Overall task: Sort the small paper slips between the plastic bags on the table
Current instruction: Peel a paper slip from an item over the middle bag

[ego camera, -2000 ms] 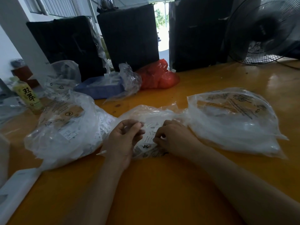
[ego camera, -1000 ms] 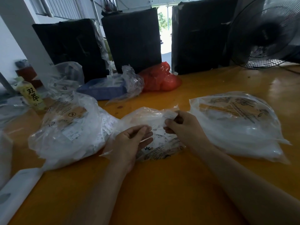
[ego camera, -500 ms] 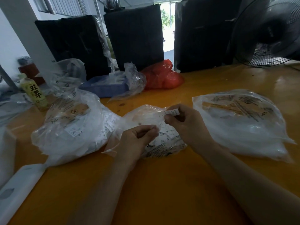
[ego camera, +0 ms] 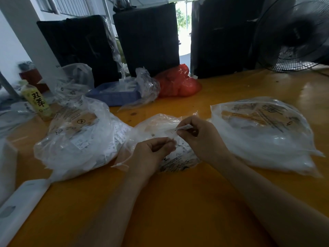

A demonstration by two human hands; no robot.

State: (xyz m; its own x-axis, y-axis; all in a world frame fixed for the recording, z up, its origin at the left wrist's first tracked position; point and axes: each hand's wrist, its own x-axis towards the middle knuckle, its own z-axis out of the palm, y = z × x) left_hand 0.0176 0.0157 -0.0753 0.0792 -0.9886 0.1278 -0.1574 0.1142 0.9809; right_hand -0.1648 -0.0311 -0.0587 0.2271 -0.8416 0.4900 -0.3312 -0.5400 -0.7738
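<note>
Orange counter (ego camera: 178, 211) across whole view, w/ fan (ego camera: 293, 34) at far right & black-wrapped bundles behind. Three clear plastic bags up front: big left bag (ego camera: 78, 139), flatter right bag (ego camera: 263, 134), small middle bag (ego camera: 167, 138) between the two, under the hands. Further back: red bag (ego camera: 178, 82), blue tray (ego camera: 114, 94), drink bottle (ego camera: 36, 101) at left edge. Right hand (ego camera: 201, 138) raised just above middle bag, pinched on one small paper slip (ego camera: 183, 128) betw. thumb & fingertips. Left hand (ego camera: 151, 154) curled at middle bag; looked pinched on its film or a slip, can't tell which. Slip prob. near weightless, thin, easily creased or blown off w/ fan nearby; best held by an end, light fingertip pinch. Bags soft, slick, crinkly; prob. easiest taken at the open mouth edge, not the bulging body.
</note>
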